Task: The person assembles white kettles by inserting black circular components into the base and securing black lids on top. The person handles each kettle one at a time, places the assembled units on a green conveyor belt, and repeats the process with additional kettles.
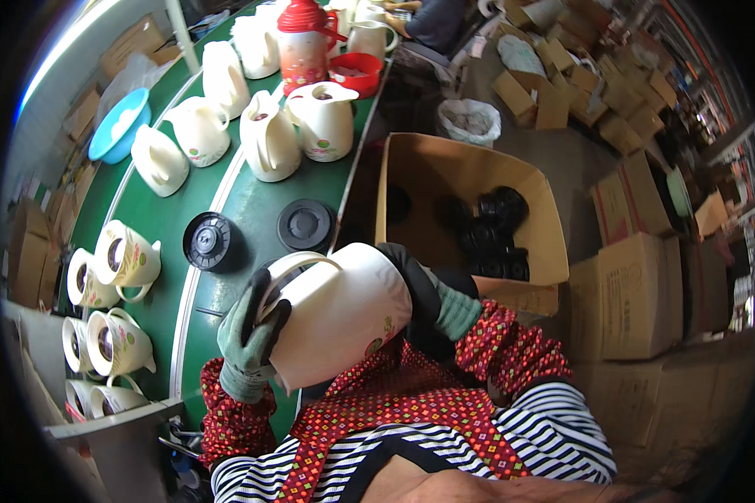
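A cream-white jug [344,314] with a loop handle lies tilted on its side in front of my chest, held between both hands. My left hand [256,339], in a grey-green glove with dark fingers, is closed on its handle side. At the jug's other end my right hand [432,289], gloved alike, presses against it; its fingertips are partly hidden. On the green table just beyond lie a black ribbed round plastic part [208,241] and a flatter black disc [304,224]. Another dark round piece is mostly covered by the jug.
Several white jugs [268,138] stand farther along the table [176,277], near a red jug [302,46] and a blue basin [120,126]. More jugs [126,256] sit at the left. At right, an open carton [470,159] holds black round parts [499,222]. A co-worker [436,21] sits beyond.
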Action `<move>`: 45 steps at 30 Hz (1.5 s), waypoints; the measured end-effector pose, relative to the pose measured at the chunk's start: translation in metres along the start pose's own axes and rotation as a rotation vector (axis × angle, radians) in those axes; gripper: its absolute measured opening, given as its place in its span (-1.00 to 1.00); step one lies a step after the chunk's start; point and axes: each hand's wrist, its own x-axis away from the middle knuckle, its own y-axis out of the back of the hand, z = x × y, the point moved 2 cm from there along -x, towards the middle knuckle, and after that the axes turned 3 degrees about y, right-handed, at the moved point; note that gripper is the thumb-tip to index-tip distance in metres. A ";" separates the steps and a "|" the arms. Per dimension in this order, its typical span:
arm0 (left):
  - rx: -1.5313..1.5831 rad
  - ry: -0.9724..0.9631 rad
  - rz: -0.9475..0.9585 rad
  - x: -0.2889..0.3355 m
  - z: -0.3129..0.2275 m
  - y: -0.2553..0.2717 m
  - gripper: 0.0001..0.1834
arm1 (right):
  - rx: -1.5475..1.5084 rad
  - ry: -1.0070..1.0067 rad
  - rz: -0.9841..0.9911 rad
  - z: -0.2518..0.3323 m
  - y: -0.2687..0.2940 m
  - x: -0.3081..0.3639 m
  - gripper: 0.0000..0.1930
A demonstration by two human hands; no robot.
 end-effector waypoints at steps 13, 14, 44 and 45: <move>-0.157 -0.130 0.102 -0.032 -0.032 0.005 -0.53 | 0.040 0.251 0.032 -0.011 -0.006 0.019 -0.26; -0.235 -0.431 0.194 -0.036 -0.035 0.009 -0.51 | -0.145 0.071 0.054 -0.011 0.000 0.016 -0.22; -0.083 -0.190 0.323 -0.037 -0.040 -0.002 -0.66 | -0.019 0.276 0.189 -0.034 0.022 0.012 -0.30; -0.138 0.022 0.283 -0.028 -0.032 -0.002 -0.65 | -0.221 0.227 0.157 -0.034 0.022 0.016 -0.21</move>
